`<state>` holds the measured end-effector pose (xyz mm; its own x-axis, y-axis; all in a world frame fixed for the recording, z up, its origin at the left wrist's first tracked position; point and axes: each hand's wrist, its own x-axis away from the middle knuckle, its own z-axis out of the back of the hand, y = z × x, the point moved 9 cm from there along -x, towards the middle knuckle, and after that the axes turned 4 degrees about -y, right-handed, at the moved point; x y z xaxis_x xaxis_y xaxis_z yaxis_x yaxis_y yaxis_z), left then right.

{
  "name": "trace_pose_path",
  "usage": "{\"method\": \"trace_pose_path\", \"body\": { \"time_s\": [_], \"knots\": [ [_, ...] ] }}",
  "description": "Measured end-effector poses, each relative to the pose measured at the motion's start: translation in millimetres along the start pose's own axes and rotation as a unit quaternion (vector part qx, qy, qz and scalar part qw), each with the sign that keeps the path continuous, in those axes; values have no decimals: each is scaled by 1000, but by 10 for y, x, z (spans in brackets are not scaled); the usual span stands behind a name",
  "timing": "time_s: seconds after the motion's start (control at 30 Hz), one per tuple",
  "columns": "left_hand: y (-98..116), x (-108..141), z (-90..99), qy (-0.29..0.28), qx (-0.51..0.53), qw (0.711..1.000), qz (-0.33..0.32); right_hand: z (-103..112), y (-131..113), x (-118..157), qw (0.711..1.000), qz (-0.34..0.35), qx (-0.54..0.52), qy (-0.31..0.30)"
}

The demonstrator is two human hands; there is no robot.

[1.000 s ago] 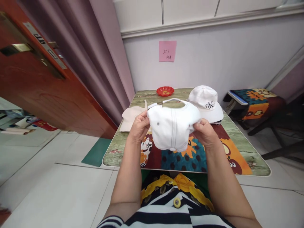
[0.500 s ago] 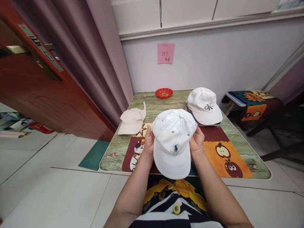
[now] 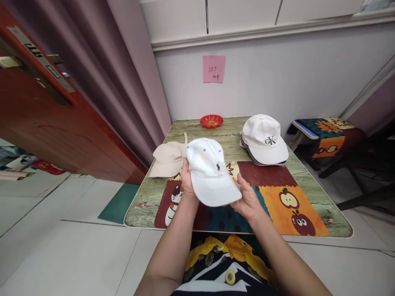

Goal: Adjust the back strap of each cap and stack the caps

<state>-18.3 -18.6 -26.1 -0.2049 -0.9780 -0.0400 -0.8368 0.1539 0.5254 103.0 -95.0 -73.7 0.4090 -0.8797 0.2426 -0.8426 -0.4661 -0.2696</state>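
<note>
A white baseball cap (image 3: 206, 164) with a small dark-blue horse-rider emblem is held up over the near part of the table, tilted, its brim pointing toward me and to the right. My left hand (image 3: 189, 181) grips the cap's left side, with the fingers hidden behind it. At the brim's right tip is my right hand (image 3: 248, 199), thumb raised and fingers partly under the brim's edge. Left of the held cap, a beige cap (image 3: 168, 158) lies with its strap sticking up. To the right sits a stack of caps, topped by a white cap with black letters (image 3: 263, 137).
The wood-patterned table (image 3: 142, 205) carries a colourful cartoon mat (image 3: 288, 205). A red scalloped dish (image 3: 211, 121) stands at the back. On the wall hangs a pink note (image 3: 214, 69). A stool (image 3: 327, 133) is at the right; a brown door (image 3: 61, 135) and purple curtain (image 3: 135, 61) are left.
The held cap has moved left and turned so its brim points more to the right. My right hand has shifted from the cap's side down to the brim tip.
</note>
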Motion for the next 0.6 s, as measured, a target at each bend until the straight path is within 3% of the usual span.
{"method": "trace_pose_path", "body": {
  "time_s": [0.13, 0.27, 0.4, 0.5, 0.6],
  "knots": [
    [33, -46, -15, 11, -50, 998, -32, 71, -43, 151, 996, 74, -12, 44],
    [-133, -53, -16, -2, -70, 997, 12, 26, -344, 160, 992, 120, 25, 37],
    [-404, 19, 264, 36, -192, 977, 82, -165, -959, 187, 977, 201, 67, 21],
    [-462, 72, 466, 52, -347, 935, 55, -414, -1552, 242, 951, 289, 104, 5],
    [-503, 92, 514, 39, -400, 915, 35, -549, -2101, 220, 926, 354, 128, -8]
  ]
}}
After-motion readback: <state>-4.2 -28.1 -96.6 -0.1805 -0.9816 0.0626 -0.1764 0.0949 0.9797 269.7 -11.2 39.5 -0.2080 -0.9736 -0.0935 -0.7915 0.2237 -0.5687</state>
